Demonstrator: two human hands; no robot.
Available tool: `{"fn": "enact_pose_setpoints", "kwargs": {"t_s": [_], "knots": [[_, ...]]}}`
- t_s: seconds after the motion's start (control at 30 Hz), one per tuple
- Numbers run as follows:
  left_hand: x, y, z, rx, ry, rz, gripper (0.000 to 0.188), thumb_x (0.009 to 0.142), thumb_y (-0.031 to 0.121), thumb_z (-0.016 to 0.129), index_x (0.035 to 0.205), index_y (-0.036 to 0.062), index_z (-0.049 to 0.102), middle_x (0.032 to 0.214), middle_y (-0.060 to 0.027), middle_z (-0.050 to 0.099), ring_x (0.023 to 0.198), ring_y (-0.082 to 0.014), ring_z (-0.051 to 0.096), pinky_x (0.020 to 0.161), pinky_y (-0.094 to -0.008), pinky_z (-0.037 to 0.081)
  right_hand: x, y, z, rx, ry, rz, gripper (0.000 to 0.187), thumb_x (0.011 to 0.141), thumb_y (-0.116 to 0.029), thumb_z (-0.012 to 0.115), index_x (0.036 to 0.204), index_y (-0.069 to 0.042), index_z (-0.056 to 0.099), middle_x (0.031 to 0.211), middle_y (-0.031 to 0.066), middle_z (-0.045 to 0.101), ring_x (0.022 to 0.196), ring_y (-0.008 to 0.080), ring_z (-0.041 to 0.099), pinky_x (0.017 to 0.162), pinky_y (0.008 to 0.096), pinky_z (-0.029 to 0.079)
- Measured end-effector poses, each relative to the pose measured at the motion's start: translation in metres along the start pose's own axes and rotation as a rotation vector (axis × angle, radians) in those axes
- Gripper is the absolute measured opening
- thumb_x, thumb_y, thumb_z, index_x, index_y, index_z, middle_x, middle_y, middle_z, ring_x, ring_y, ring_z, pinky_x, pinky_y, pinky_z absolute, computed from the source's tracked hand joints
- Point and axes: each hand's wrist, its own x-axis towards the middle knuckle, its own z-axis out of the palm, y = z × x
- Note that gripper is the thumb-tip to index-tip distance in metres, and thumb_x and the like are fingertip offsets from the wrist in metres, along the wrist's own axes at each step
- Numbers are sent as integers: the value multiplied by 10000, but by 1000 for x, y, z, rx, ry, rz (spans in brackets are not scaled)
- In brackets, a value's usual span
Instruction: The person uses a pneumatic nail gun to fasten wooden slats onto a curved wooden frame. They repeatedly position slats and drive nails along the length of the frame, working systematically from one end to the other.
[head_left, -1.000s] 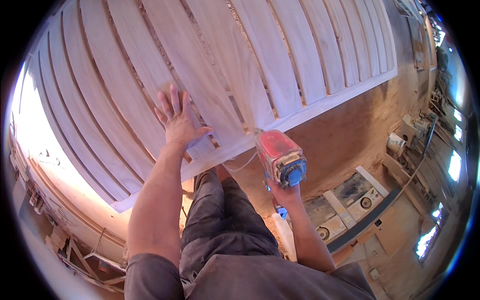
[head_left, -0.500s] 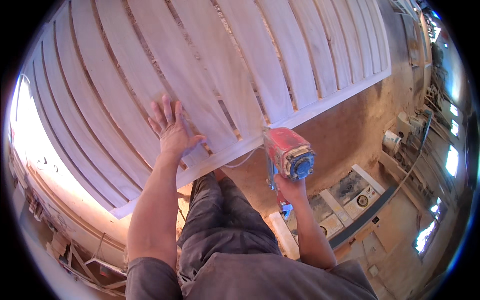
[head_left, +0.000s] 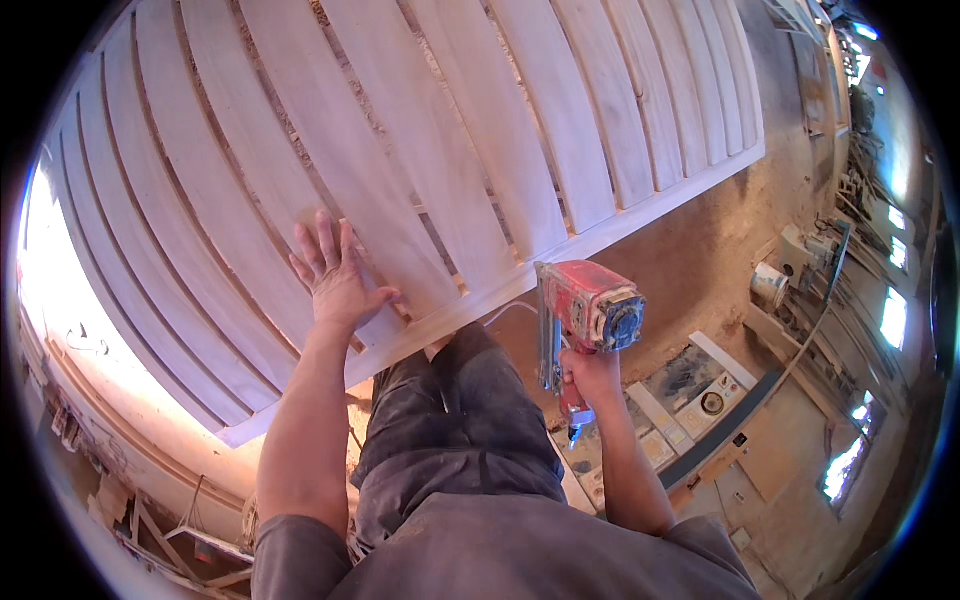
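Note:
A wide slatted wooden panel (head_left: 440,130) of pale boards, with narrow gaps between them, stretches across the upper view. Along its near side runs a straight wooden rail (head_left: 600,232). My left hand (head_left: 338,285) lies flat on the slats close to that rail, fingers spread, holding nothing. In my right hand (head_left: 590,372) is a red nail gun (head_left: 580,290) with a blue and black end cap, gripped by its handle. The nail gun is beside the rail's near edge, its head apart from the slats. My fingers partly hide the handle.
To the right on the sandy floor lie boards and a dusty panel with a round fitting (head_left: 712,402). A whitish bucket (head_left: 769,285) and stacked timber stand farther right. A thin pale hose (head_left: 508,308) curves near my legs. Wood scraps and frames crowd the lower left.
The nail gun has come away from the rail, back toward me and slightly right. My left hand stays spread on the slats. The panel has shifted a little left in view.

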Motion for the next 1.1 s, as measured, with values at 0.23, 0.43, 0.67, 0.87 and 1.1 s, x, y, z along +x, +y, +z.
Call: {"fn": "enact_pose_setpoints", "kwargs": {"t_s": [0.23, 0.43, 0.67, 0.87, 1.1], "knots": [[-1, 5, 0, -24, 55, 21, 1359, 597, 498, 950, 1663, 127, 194, 1769, -123, -96, 1597, -437, -179, 1255, -686, -18, 41, 48, -15, -295, 11, -165, 136, 845, -87, 687, 930, -14, 612, 652, 60, 614, 536, 170, 620, 517, 352, 498], [7, 54, 3, -219, 370, -32, 1002, 772, 300, 865, 1607, 87, 353, 1749, -153, 132, 1611, -430, 27, 1283, -604, 74, 44, 62, -21, -647, 149, -606, 550, 830, -216, 757, 1347, -69, 644, 1260, 174, 719, 1217, 354, 667, 998, 440, 527], [64, 179, 19, -89, 270, 637, 612, 920, 215, 705, 1496, 119, 525, 1712, -83, 293, 1613, -321, 165, 1310, -551, 105, 26, 0, -33, -330, -151, -519, 579, 757, -155, 862, 1304, -93, 682, 940, 95, 799, 912, 310, 779, 779, 369, 591], [104, 218, 27, 293, 202, 775, 544, 1074, 422, 441, 1577, 216, 470, 1749, 26, 199, 1629, -242, 77, 1328, -515, 72, 32, 34, -38, -352, -92, -453, 421, 860, -173, 761, 1259, -73, 672, 1201, 125, 719, 1130, 242, 688, 939, 385, 544], [103, 219, 33, 304, 158, 734, 563, 1063, 425, 418, 1590, 231, 461, 1763, 20, 159, 1637, -262, 11, 1328, -516, 5, 39, 33, -72, -105, -243, 135, 646, 898, -182, 809, 1453, -10, 528, 1453, 132, 611, 1349, 252, 585, 1132, 396, 452]]}}
